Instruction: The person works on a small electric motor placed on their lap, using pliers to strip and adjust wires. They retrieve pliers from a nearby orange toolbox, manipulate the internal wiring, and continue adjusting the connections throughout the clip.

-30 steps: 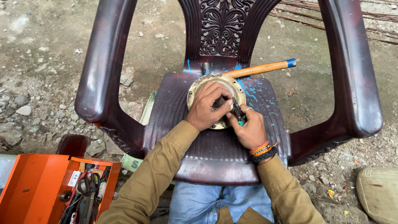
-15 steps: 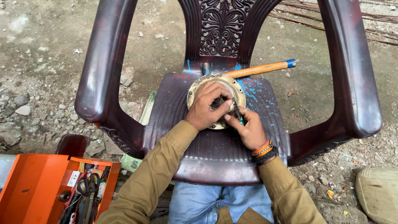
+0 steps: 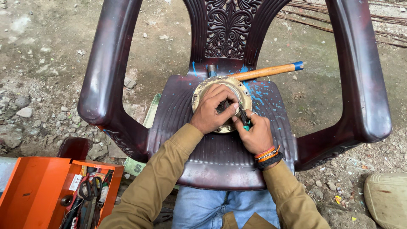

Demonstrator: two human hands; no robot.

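Observation:
A round brass-coloured metal disc (image 3: 203, 88) lies on the seat of a dark maroon plastic chair (image 3: 178, 123). My left hand (image 3: 213, 109) rests on the disc, fingers curled over its centre. Just to the right, my right hand (image 3: 253, 133) grips a small tool with a green handle (image 3: 243, 118), its tip against the disc beside my left fingers. The disc's middle is hidden under my hands. A hammer with a wooden handle and blue end (image 3: 267, 71) lies behind the disc on the seat.
An open orange toolbox (image 3: 42, 191) with scissors and several tools stands on the ground at the lower left. Stones and gravel cover the dirt around the chair. A pale rounded object (image 3: 388, 199) sits at the lower right. Metal rods (image 3: 373, 25) lie beyond the chair.
My hands stay on the disc with only small shifts of the fingers and the green-handled tool. The hammer and disc have not moved.

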